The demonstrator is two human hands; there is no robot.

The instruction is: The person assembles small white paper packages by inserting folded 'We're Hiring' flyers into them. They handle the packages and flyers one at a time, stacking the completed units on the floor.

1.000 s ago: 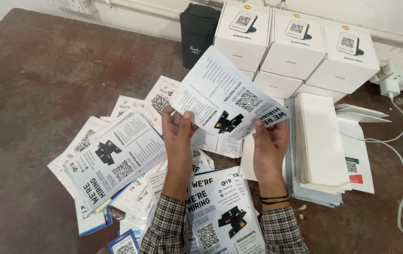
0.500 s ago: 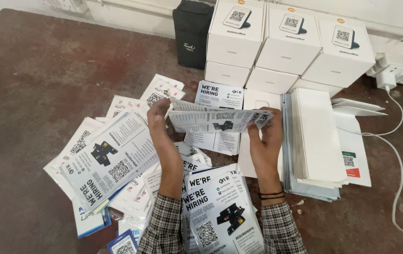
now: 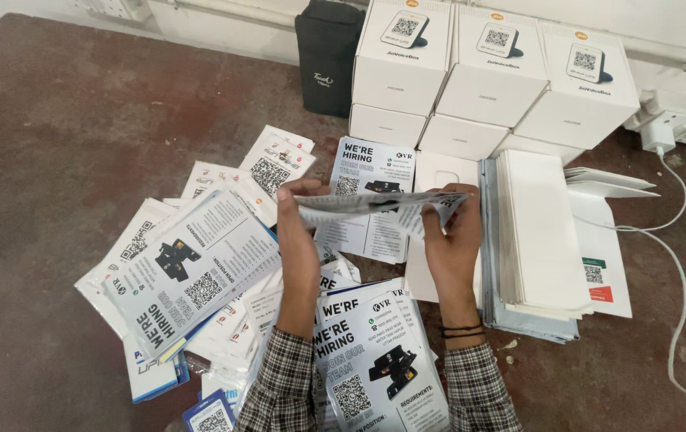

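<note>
My left hand (image 3: 299, 244) and right hand (image 3: 451, 244) reach forward side by side from checked sleeves, backs up, each grip pinched closed, fingers curled over thumbs, a dark band on my right wrist.

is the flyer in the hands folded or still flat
Mid-fold. The flyer is bent over on itself, held edge-on between the left hand and right hand, above the flat leaflets.
</note>
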